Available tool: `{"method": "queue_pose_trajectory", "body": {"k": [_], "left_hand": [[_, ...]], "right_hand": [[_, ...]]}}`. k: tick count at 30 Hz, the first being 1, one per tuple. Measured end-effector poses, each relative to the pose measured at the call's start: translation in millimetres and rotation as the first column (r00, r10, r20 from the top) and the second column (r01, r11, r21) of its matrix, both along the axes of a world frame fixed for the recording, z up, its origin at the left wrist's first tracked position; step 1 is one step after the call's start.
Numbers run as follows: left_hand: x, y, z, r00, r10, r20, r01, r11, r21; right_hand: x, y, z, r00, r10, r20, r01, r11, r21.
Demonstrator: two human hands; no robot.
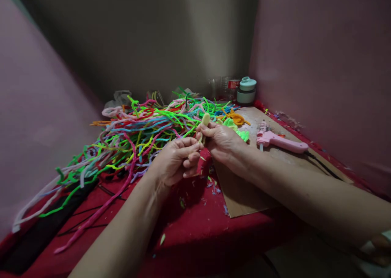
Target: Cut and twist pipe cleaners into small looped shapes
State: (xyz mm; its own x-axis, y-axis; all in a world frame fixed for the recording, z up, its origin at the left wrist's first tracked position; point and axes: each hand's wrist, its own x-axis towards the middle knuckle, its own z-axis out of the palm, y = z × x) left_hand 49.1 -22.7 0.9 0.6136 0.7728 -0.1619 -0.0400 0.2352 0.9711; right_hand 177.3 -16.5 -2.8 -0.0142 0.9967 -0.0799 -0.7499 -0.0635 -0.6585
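Between my two hands is a pale yellow pipe cleaner (pixel 205 119), bent into a rounded loop at its top. My right hand (pixel 224 141) pinches it just below the loop. The fingertips of my left hand (pixel 177 157) close on its lower end, close to the right hand's fingers. Behind both hands spreads a big tangled heap of pipe cleaners (pixel 152 127) in green, pink, blue, yellow and other colours. Bright green shaped pieces (pixel 242 135) and an orange bent piece (pixel 236 118) lie just past my right hand.
A pink hot glue gun (pixel 285 142) rests on a cardboard sheet (pixel 244 196) at the right, its cord trailing away. A mint-lidded jar (pixel 247 91) stands at the back by the wall. Fuzz scraps dot the red cloth (pixel 189 229). A black strip (pixel 39 229) lies at the left.
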Motion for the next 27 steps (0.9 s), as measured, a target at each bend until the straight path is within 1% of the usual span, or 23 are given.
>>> {"method": "queue_pose_trajectory", "body": {"k": [1, 2, 3, 4, 5, 7, 8, 9, 10, 11, 12, 13, 14, 16, 17, 18, 19, 20, 21, 22, 24, 27], "left_hand": [[-1.1, -0.9, 0.9, 0.997, -0.063, 0.050, 0.066, 0.996, -0.067], [-2.1, -2.4, 1.6, 0.992, -0.104, 0.076, 0.111, 0.990, -0.092], [-3.0, -4.5, 2.3, 0.989, -0.129, 0.075, 0.135, 0.987, -0.085], [-4.2, -6.5, 3.2, 0.989, -0.139, 0.040, 0.141, 0.989, -0.048], [-5.6, -8.2, 4.6, 0.990, -0.139, -0.030, 0.139, 0.990, 0.012], [-9.3, -9.2, 8.0, 0.977, -0.071, -0.201, 0.109, 0.976, 0.187], [-11.2, -8.2, 9.6, 0.966, 0.000, -0.259, 0.078, 0.953, 0.292], [-12.9, -6.3, 10.7, 0.962, 0.104, -0.254, 0.008, 0.915, 0.404], [-14.0, -3.9, 11.0, 0.953, 0.217, -0.210, -0.079, 0.851, 0.520], [-14.4, -1.4, 10.4, 0.940, 0.308, -0.150, -0.149, 0.762, 0.630], [-14.0, 0.8, 9.0, 0.927, 0.358, -0.111, -0.169, 0.664, 0.729], [-13.0, 2.5, 7.0, 0.921, 0.379, -0.094, -0.145, 0.554, 0.820], [-11.5, 3.4, 4.6, 0.918, 0.384, -0.101, -0.089, 0.447, 0.890], [-8.7, 3.2, 0.4, 0.905, 0.402, -0.137, 0.032, 0.257, 0.966], [-7.8, 2.5, -1.0, 0.896, 0.423, -0.139, 0.066, 0.183, 0.981], [-7.5, 1.7, -1.6, 0.888, 0.442, -0.127, 0.078, 0.128, 0.989], [-7.8, 0.8, -1.5, 0.883, 0.457, -0.106, 0.073, 0.090, 0.993], [-8.7, 0.0, -0.5, 0.883, 0.461, -0.084, 0.061, 0.066, 0.996], [-10.0, -0.8, 1.0, 0.888, 0.455, -0.069, 0.049, 0.056, 0.997], [-11.6, -1.5, 3.0, 0.894, 0.443, -0.066, 0.043, 0.062, 0.997], [-14.6, -2.9, 7.7, 0.908, 0.411, -0.078, 0.037, 0.107, 0.994], [-17.9, -4.8, 13.1, 0.924, 0.370, -0.092, 0.015, 0.206, 0.979]], "right_hand": [[1.9, 1.8, 1.0, 1.000, -0.014, -0.011, 0.014, 1.000, -0.013], [4.6, 4.0, 2.3, 0.999, -0.034, -0.013, 0.033, 0.999, -0.032], [7.9, 6.6, 3.7, 0.997, -0.079, -0.013, 0.078, 0.995, -0.068], [11.4, 9.0, 5.1, 0.994, -0.112, -0.008, 0.111, 0.990, -0.089], [14.7, 11.1, 6.3, 0.991, -0.135, 0.000, 0.134, 0.986, -0.097], [19.2, 13.0, 7.3, 0.990, -0.139, 0.006, 0.139, 0.985, -0.099], [19.9, 12.8, 6.9, 0.993, -0.116, 0.006, 0.116, 0.988, -0.101], [19.6, 12.0, 5.7, 0.996, -0.094, 0.005, 0.094, 0.991, -0.100], [18.4, 10.7, 3.9, 0.998, -0.063, 0.005, 0.064, 0.993, -0.099], [16.7, 9.4, 1.8, 0.999, -0.036, -0.005, 0.035, 0.996, -0.079], [14.7, 8.2, -0.6, 1.000, 0.001, 0.001, -0.001, 0.998, -0.066], [12.7, 7.2, -2.9, 0.999, 0.031, 0.008, -0.031, 0.998, -0.054], [10.8, 6.5, -5.1, 0.998, 0.057, 0.019, -0.056, 0.997, -0.045], [7.6, 5.9, -8.0, 0.995, 0.091, 0.045, -0.089, 0.995, -0.042], [6.4, 5.7, -8.7, 0.994, 0.101, 0.050, -0.099, 0.994, -0.040], [5.4, 5.5, -9.0, 0.993, 0.109, 0.053, -0.107, 0.994, -0.036], [4.7, 5.3, -8.8, 0.992, 0.118, 0.052, -0.117, 0.993, -0.031], [4.2, 5.0, -8.5, 0.991, 0.127, 0.050, -0.126, 0.992, -0.026], [4.0, 4.6, -8.1, 0.989, 0.139, 0.046, -0.139, 0.990, -0.019], [4.0, 4.1, -7.6, 0.987, 0.156, 0.041, -0.156, 0.988, -0.011], [4.4, 2.8, -7.0, 0.982, 0.188, 0.031, -0.189, 0.982, 0.009], [4.9, 0.1, -5.7, 0.974, 0.218, 0.065, -0.219, 0.976, 0.007]]}}
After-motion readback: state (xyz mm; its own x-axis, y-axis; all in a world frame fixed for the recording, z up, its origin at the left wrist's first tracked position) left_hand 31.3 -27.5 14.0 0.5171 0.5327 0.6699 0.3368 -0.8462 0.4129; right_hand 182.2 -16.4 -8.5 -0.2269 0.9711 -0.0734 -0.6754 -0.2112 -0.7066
